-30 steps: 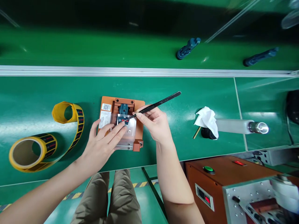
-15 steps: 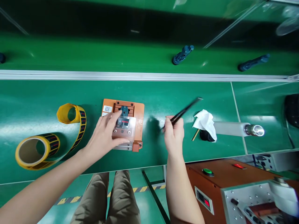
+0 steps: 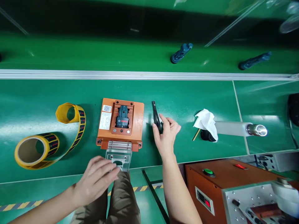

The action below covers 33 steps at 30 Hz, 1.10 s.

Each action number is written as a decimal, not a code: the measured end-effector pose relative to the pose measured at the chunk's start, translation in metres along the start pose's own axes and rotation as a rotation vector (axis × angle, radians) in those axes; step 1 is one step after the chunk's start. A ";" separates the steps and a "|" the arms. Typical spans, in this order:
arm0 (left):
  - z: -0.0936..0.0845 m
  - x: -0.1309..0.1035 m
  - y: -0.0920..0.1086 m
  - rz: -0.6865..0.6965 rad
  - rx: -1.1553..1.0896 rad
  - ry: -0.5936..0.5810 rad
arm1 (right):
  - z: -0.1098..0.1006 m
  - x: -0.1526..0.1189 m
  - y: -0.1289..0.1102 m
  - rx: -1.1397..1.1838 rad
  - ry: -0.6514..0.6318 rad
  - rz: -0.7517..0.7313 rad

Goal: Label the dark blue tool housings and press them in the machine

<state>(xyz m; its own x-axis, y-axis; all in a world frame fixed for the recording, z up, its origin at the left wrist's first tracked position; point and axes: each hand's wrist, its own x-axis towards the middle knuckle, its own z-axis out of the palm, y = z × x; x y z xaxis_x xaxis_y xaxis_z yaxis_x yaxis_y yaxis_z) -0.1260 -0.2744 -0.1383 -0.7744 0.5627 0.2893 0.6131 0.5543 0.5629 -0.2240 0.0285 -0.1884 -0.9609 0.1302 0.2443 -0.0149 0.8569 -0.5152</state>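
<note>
My left hand, fingers stretched out, is at the clear hinged cover, which is folded down over the table's front edge; whether the fingertips touch it I cannot tell. The cover belongs to an orange fixture. In the fixture's recess lies a dark blue battery pack with a black and red label on it. My right hand is open over the table, thumb and forefinger apart. Between them lies the lower end of black tweezers, resting on the green surface.
Left of the fixture are a yellow label roll and its curled strip. On the right lie a white cloth and a bottle. Several blue tool bodies, such as one handle, stand on the conveyor behind. An orange machine is at lower right.
My left hand has swung the clear cover off the battery pack toward me. My right hand has set the tweezers on the table and let go, moving slightly left.
</note>
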 end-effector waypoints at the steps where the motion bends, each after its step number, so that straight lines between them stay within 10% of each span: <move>1: -0.002 0.014 -0.005 -0.080 0.014 0.077 | -0.002 0.001 -0.011 0.064 0.004 -0.023; 9: -0.002 0.119 -0.063 -0.841 -0.414 0.129 | 0.022 0.019 -0.077 0.594 -0.322 0.060; 33: 0.008 0.128 -0.062 -0.932 -0.569 0.117 | 0.034 0.024 -0.087 0.706 -0.355 0.197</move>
<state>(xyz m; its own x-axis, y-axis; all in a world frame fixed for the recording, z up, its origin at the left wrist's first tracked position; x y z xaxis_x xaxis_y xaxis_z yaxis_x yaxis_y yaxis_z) -0.2620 -0.2324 -0.1422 -0.9249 -0.0080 -0.3802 -0.3586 0.3512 0.8649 -0.2555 -0.0599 -0.1655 -0.9927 -0.0215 -0.1190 0.1069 0.3033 -0.9469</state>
